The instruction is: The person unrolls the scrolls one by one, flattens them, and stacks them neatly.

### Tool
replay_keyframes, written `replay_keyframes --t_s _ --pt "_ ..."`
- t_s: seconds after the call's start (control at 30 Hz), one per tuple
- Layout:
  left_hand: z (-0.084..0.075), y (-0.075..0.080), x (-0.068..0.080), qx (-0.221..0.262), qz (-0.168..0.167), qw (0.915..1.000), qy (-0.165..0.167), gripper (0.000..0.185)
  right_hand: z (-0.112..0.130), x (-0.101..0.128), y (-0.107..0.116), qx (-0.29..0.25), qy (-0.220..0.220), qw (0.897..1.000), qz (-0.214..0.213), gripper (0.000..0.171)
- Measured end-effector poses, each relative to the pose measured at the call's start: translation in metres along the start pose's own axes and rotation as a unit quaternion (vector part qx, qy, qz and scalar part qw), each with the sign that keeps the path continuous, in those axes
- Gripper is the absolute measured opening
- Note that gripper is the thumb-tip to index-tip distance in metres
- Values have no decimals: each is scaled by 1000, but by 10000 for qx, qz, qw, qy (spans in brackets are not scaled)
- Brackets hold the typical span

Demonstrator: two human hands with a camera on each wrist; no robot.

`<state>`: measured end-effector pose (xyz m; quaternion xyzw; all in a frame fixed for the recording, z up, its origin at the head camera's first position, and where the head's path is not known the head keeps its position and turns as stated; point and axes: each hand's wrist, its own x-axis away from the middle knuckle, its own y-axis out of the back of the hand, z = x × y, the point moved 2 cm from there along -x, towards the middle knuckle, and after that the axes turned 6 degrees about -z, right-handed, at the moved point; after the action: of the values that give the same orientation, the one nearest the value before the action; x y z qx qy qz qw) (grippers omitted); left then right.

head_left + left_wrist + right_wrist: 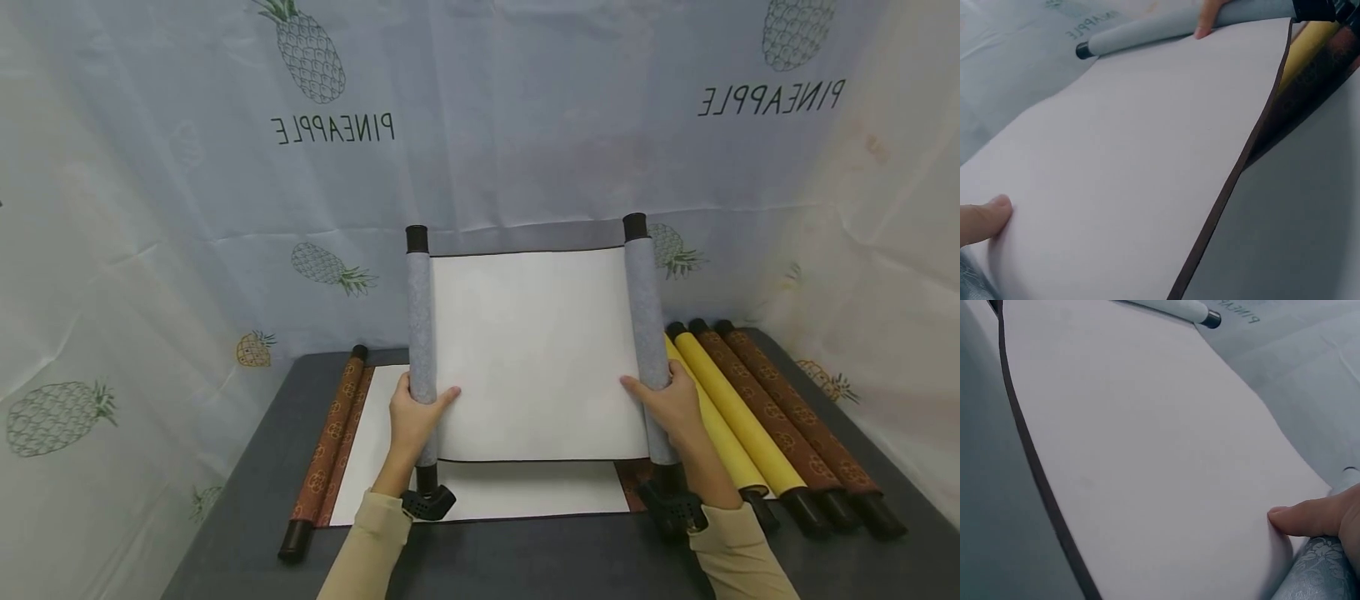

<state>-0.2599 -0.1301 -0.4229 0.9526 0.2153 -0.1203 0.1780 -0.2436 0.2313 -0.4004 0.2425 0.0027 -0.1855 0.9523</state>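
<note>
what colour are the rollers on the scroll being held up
Pale grey rollers with black end caps, clearest in the head view.

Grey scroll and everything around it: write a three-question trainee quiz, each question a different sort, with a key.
1. True or false: both hands grip the rollers of the grey scroll.
2. Which lies flat on the table under the raised scroll? A) a brown-edged open scroll B) a book C) a towel
3. Fill in: the rolled scrolls lying by the right hand are yellow and ____.

Key: 1 true: the left hand holds the other roller. 2 A, the brown scroll. 3 brown: yellow rolls, brown rolls.
</note>
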Motion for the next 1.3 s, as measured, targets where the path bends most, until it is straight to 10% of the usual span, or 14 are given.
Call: replay_keyframes --t_s 1.3 --pt "-3 16 -8 -116 -182 9983 -538 36 1 -1 12 -132 -111 9999 -2 68"
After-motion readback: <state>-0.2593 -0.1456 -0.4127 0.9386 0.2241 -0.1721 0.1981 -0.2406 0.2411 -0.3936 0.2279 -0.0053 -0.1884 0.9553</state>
